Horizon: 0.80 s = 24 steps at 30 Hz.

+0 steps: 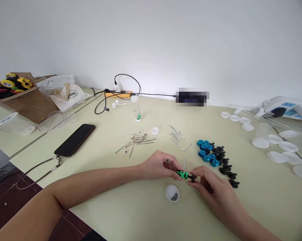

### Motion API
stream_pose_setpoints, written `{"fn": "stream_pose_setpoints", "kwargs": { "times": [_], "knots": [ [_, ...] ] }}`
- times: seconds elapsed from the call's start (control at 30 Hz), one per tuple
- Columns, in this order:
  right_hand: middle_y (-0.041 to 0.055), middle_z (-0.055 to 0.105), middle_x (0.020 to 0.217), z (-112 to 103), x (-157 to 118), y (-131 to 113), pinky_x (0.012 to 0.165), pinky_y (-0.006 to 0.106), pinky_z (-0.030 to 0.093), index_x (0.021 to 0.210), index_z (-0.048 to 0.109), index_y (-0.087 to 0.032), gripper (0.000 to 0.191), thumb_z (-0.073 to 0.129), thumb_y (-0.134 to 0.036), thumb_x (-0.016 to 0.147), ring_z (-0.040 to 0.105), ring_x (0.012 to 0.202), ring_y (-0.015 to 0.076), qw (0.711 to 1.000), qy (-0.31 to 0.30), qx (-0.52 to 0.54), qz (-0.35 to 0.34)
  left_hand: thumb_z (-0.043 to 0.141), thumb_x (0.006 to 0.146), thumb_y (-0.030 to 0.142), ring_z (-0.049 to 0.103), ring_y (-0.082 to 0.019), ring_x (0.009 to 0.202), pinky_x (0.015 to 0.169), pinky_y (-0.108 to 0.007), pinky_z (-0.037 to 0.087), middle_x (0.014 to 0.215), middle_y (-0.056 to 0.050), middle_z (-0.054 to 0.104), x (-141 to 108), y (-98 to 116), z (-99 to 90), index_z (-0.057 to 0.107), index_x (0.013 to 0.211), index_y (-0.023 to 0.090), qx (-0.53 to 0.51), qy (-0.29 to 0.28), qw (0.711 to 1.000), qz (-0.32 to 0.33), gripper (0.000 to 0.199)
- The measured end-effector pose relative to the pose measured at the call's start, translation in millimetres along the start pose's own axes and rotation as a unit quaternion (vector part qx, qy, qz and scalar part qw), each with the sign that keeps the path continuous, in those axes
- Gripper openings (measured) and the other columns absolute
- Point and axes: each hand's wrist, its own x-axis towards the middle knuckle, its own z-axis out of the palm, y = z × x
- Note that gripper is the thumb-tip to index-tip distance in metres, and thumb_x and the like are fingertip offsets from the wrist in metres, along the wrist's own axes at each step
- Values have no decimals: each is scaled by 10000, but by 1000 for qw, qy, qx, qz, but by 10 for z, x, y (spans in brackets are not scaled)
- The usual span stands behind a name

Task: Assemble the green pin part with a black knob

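Note:
My left hand is closed on a small green metal part. My right hand pinches a black knob-like piece, whose dark shaft meets the green part's right end. A thin silver hex key rises just behind the green part; whether it sits in it or lies beyond, I cannot tell. Below the hands is a white cap with small metal screws in it. Right of them lie several blue metal caps and black winged pieces. Loose hex keys lie further back.
Thin metal rods lie left of centre, before a clear tube on a white lid. A phone with a strap rests at left, near a cardboard box of toys. White lids and a power strip occupy the right.

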Motion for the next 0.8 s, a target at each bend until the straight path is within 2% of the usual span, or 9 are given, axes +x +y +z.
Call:
{"fn": "stream_pose_setpoints", "kwargs": {
  "times": [0.13, 0.2, 0.33, 0.47, 0.53, 0.67, 0.8],
  "knots": [
    [0, 502, 692, -8, 12, -9, 580, 177, 305, 798, 543, -161, 400, 326, -463, 945, 433, 615, 35, 998, -58, -6, 24, 825, 540, 239, 676, -130, 827, 814, -210, 561, 898, -98, 693, -8, 5, 3, 688, 858, 87, -15, -8, 1000, 0, 379],
    [2, 510, 714, -11, 8, -21, 589, 179, 310, 833, 542, -165, 399, 310, -468, 948, 434, 625, 39, 997, -64, -6, 37, 822, 548, 256, 675, -126, 819, 802, -204, 560, 890, -99, 692, -9, 9, 5, 687, 863, 86, -7, -2, 1000, -3, 382],
    [-1, 539, 825, -8, 4, -28, 588, 168, 331, 1006, 544, -196, 307, 368, -439, 939, 421, 603, 25, 999, -33, 2, 26, 809, 576, 301, 672, -116, 791, 776, -200, 558, 868, -97, 691, -2, 9, 4, 685, 875, 84, 1, 3, 1000, 0, 390],
    [5, 502, 695, -10, 6, -14, 566, 177, 310, 822, 533, -154, 367, 369, -463, 933, 425, 608, 42, 998, -56, -3, 32, 820, 553, 285, 675, -130, 818, 804, -224, 564, 898, -101, 693, 1, 3, 6, 685, 867, 83, -9, -5, 1000, -4, 397],
    [5, 508, 703, -9, 2, -11, 565, 177, 310, 834, 537, -157, 359, 360, -451, 939, 426, 604, 40, 998, -49, -8, 25, 820, 552, 290, 676, -135, 813, 800, -230, 564, 896, -102, 693, 1, 1, 6, 686, 867, 84, -7, -2, 1000, -5, 400],
    [-6, 530, 755, -2, -15, -8, 561, 165, 323, 994, 552, -193, 269, 400, -407, 933, 414, 568, 23, 1000, -11, -21, -1, 811, 569, 307, 675, -127, 788, 785, -223, 558, 870, -95, 694, 1, 6, 4, 686, 880, 87, 3, 2, 1000, -11, 402],
    [1, 504, 674, -6, 0, -9, 560, 172, 307, 833, 544, -156, 349, 375, -444, 935, 432, 596, 40, 999, -49, -16, 12, 822, 546, 273, 674, -124, 816, 811, -222, 551, 901, -101, 693, -4, 12, 4, 681, 871, 85, -10, -11, 1000, -16, 401]
  ]
}}
